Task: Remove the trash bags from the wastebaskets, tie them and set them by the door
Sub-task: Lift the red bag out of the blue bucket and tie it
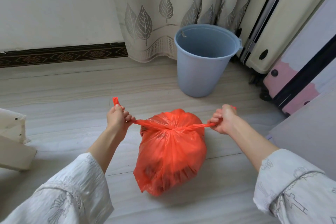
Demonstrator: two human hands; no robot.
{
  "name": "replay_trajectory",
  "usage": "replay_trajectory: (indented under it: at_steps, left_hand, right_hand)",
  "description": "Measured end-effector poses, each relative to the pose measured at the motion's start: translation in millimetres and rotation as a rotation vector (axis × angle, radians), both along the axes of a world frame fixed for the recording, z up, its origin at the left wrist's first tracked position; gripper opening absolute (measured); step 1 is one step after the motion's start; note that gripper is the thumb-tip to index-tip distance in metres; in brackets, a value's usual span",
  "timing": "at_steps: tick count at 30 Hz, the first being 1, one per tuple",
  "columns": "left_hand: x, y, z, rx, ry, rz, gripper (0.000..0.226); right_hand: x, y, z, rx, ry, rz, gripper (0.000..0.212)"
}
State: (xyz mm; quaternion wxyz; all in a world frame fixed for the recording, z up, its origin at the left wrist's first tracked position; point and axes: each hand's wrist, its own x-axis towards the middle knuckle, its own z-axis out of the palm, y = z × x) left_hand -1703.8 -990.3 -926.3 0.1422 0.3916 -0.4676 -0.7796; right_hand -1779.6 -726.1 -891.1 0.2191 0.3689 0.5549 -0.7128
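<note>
Down on the pale wood-grain floor point(63, 96) sits a bulging orange trash bag point(171, 156), its thin glossy plastic gathered into fine pleats at a knot on top. Two twisted plastic tails run out sideways from that knot, pulled taut. The left hand point(118, 120) has its fingers curled tight around the left tail, whose crumpled end sticks up above the fist. The right hand point(222, 120) grips the right tail the same way, a scrap of orange showing past its knuckles. Dark lumpy contents show through the film, though what they are is hard to make out. Behind the bag, well apart from it, stands a smooth, round, tapering blue plastic wastebasket point(201, 71) with no liner, just in front of a beige curtain point(156, 14) printed with grey leaves. Both forearms come out of loose, crinkled white sleeves point(76, 187).
</note>
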Motion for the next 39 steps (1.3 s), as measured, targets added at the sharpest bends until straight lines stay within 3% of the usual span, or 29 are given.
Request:
replay_trajectory:
  at_steps: [4,8,11,13,15,17,19,20,22,24,29,35,39]
  left_hand:
    - [-1,3,3,0.007,-0.032,0.061,0.034]
    - [-4,10,6,-0.013,-0.053,-0.054,0.059]
    - [2,22,5,0.035,-0.096,-0.147,0.054]
    - [6,29,1,-0.034,-0.16,-0.186,0.054]
    - [9,36,-1,-0.139,-0.235,-0.236,0.046]
    - [15,45,-3,-0.18,-0.268,-0.311,0.026]
    - [20,52,-10,-0.257,-0.264,-0.349,0.019]
    - [22,56,-13,-0.332,-0.258,-0.36,0.02]
    - [22,63,-11,-0.414,-0.183,-0.358,0.024]
    - [19,72,0,-0.403,-0.043,-0.379,0.029]
    - [8,84,22,-0.238,0.196,-0.45,0.036]
    - [-1,117,63,-0.081,0.346,-0.581,0.036]
    - [5,126,72,-0.13,0.358,-0.688,0.037]
  right_hand:
    - [-2,-4,-6,0.044,-0.003,0.033,0.047]
    - [5,-4,-10,-0.044,-0.013,0.196,0.049]
    - [16,-7,-13,-0.051,0.038,0.187,0.055]
    - [30,-12,-25,-0.026,0.065,0.19,0.05]
    - [48,-21,-37,0.166,0.088,0.332,0.062]
    - [59,-28,-52,0.586,0.178,0.615,0.074]
    - [63,-35,-52,0.928,0.328,0.772,0.061]
    - [61,-37,-50,0.964,0.4,0.765,0.054]
    - [53,-41,-46,0.899,0.555,0.705,0.045]
    - [45,-49,-42,0.688,0.613,0.614,0.039]
    - [17,-62,-36,0.196,0.412,0.302,0.043]
    - [-29,-41,1,-0.114,0.319,-0.104,0.036]
    - [-39,-22,-1,-0.151,0.275,-0.198,0.037]
